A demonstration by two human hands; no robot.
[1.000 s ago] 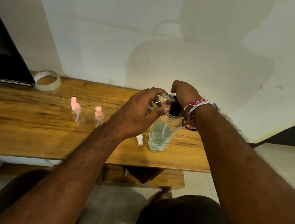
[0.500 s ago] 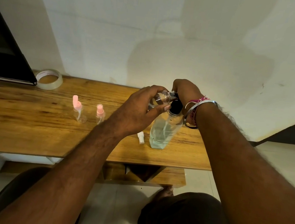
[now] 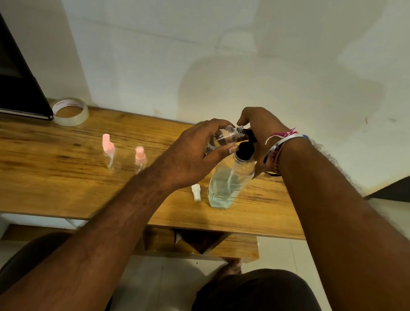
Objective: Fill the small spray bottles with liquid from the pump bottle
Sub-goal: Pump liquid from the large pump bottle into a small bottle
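Your left hand (image 3: 194,154) grips an uncapped small spray bottle (image 3: 222,137), tilted, its neck at the black pump head (image 3: 248,139) – your right hand (image 3: 260,128) curls over that pump, the pump bottle (image 3: 228,183) standing on the wooden table (image 3: 42,183)

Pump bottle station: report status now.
Left hand grips uncapped small spray bottle, mouth at pump nozzle. Right hand on pump bottle head. Nothing blocking.
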